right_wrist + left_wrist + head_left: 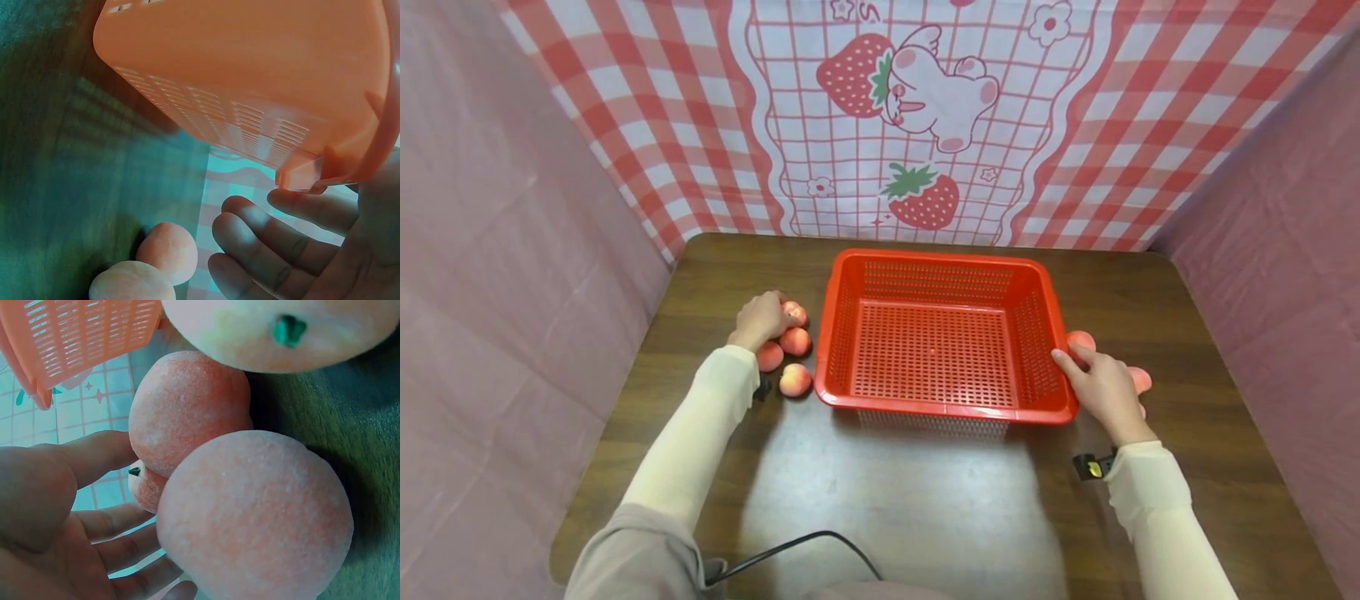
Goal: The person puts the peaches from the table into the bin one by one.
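A red perforated plastic basket (pixel 932 410) stands on the table, its inside bare. My left hand (pixel 762 321) is left of the basket, thumb and fingers around the farthest peach (pixel 795 314) of a small group. In the left wrist view that peach (pixel 149 490) shows a green stem between the thumb and index finger; nearer peaches partly hide it. Other peaches (pixel 795 341) lie close by. My right hand (pixel 1105 387) grips the basket's right rim, thumb on top and index finger beneath it; the other fingers hang below the rim in the right wrist view.
Beyond the right hand lie a peach (pixel 1081 340) beside the basket and another peach (pixel 1139 380), partly hidden. A black cable (pixel 805 537) runs by the table's near edge. A checked strawberry cloth (pixel 925 125) hangs behind; pink cloth (pixel 497 292) hangs at the sides.
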Motion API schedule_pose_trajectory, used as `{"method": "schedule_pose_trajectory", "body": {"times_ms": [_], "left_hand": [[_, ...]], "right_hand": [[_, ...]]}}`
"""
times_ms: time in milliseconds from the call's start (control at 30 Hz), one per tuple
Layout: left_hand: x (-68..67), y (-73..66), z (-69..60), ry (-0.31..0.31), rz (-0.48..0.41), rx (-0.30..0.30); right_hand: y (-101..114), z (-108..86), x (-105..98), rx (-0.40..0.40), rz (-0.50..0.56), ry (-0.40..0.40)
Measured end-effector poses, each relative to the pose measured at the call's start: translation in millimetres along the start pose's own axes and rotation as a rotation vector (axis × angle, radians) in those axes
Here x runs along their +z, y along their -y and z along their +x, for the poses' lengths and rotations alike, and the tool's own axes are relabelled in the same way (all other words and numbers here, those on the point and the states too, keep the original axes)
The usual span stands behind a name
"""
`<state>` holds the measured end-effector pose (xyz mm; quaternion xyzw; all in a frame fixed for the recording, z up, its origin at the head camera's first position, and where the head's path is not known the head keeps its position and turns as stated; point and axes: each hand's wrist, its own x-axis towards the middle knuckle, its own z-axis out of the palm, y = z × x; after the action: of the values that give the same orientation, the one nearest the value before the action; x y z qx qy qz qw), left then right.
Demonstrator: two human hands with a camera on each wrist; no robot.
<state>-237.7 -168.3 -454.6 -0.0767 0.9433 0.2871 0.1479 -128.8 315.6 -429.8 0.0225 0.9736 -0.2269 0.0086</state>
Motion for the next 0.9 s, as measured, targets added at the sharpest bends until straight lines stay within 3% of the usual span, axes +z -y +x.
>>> {"method": "schedule_pose_trajectory", "body": {"times_ms": [267, 500, 667, 733, 900], "left_hand": [[-3.4, 3.3, -1.2, 0.002, -0.03, -0.036], [-15.1, -4.2, 1.1, -0.098, 0.098, 0.045], [-20.2, -9.0, -2.0, -0.069, -0.057, -0.01], [-20.6, -11.4, -0.8, -0.058, -0.015, -0.006], [-18.3, -16.8, 7.8, 0.028, 0.21, 0.075]], "right_hand": [[0, -3.8, 4, 0.051, 0.017, 0.004], [2, -4.4, 3, 0.057, 0.029, -0.016], [2, -2.0, 2, 0.051, 0.022, -0.017], [1, -1.1, 2, 0.048, 0.018, -0.02], [0, -0.5, 2, 0.027, 0.004, -0.03]]}}
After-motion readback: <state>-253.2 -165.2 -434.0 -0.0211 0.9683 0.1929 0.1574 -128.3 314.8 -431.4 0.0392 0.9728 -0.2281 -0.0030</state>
